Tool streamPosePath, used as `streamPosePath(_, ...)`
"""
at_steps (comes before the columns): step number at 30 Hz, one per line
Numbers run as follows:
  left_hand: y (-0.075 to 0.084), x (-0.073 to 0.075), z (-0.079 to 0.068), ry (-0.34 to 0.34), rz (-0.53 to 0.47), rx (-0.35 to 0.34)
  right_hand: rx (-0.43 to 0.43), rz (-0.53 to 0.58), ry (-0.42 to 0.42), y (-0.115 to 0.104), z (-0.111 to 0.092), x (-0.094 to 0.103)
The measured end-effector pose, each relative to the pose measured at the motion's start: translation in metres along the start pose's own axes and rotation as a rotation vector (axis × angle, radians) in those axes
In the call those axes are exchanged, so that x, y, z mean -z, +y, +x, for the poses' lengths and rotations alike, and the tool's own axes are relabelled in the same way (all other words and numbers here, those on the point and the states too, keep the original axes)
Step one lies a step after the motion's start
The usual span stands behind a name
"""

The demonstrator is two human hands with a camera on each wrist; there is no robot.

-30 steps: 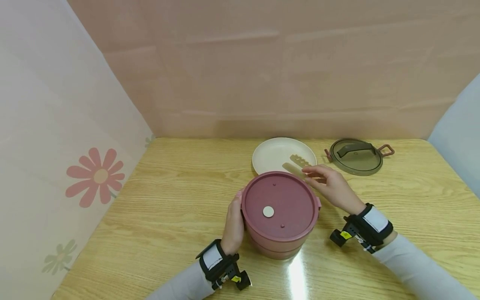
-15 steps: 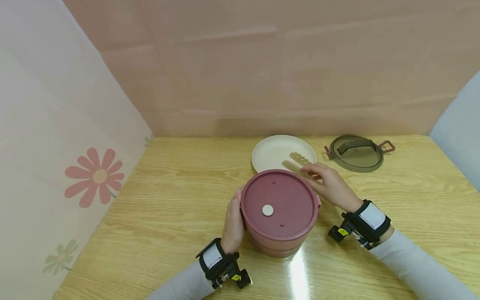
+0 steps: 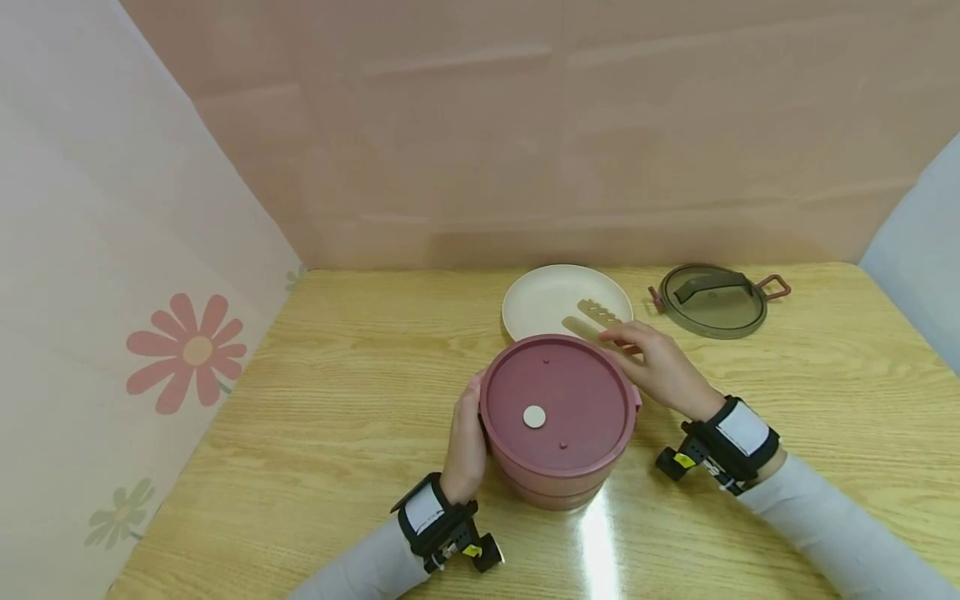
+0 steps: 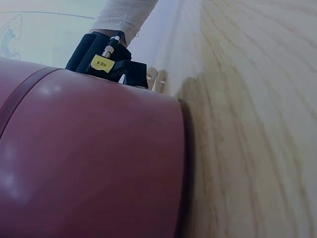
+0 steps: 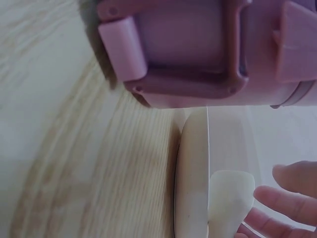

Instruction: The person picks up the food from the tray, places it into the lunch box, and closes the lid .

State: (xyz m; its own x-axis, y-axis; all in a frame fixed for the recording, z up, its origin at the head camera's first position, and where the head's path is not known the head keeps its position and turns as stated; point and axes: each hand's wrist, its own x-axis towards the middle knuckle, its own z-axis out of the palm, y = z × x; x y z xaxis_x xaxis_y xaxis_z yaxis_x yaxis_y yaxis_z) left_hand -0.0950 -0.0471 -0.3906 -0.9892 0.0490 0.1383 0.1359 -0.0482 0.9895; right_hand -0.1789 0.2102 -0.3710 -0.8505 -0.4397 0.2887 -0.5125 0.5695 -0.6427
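Observation:
A dark pink lidded pot (image 3: 573, 392) stands on the table; a small pale disc (image 3: 534, 417) sits on its lid. My left hand (image 3: 465, 442) rests along the pot's left side, part of its fingers hidden; the left wrist view shows mainly the pot's wall (image 4: 109, 163). My right hand (image 3: 660, 367) is beyond the pot's right rim, fingers loosely bent. Tan tongs (image 3: 598, 313), one arm slotted and one plain, lie on a cream plate (image 3: 536, 300). In the right wrist view, my fingertips (image 5: 287, 203) are beside a pale rounded utensil end (image 5: 230, 196); contact is unclear.
Behind my right hand lies a round, greenish see-through lid (image 3: 716, 304) with a dark handle and reddish side loops. The pot's right side carries a folded handle (image 5: 183, 84) and a pink clip (image 5: 297, 44). Walls (image 3: 465, 133) bound the table at the back and sides.
The head view has tilted a little, so the plate, pot and lid sit slightly higher. Both hands stay at about the same places beside the pot.

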Motion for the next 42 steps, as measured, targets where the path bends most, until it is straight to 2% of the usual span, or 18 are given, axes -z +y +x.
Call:
streamPosePath(10,-0.002,0.001,0.002,-0.007,0.053,-0.076,-0.01,0.059,-0.029,0.005,0.0,-0.008)
streamPosePath(14,-0.002,0.001,0.004,-0.002,0.071,-0.099,0.045,0.102,-0.064,0.012,0.0,-0.015)
streamPosePath(18,-0.001,0.0,0.006,0.001,0.07,-0.118,0.087,0.119,-0.062,0.017,-0.001,-0.02)
streamPosePath(23,0.001,0.0,0.005,0.002,0.019,-0.098,0.035,0.156,-0.1,0.015,0.003,-0.018)
streamPosePath(27,-0.001,0.001,0.004,0.003,-0.017,-0.059,0.013,0.141,-0.121,0.016,0.006,-0.021)
streamPosePath(42,-0.001,0.001,0.005,-0.001,0.018,-0.078,0.061,0.124,-0.11,0.013,0.004,-0.017)
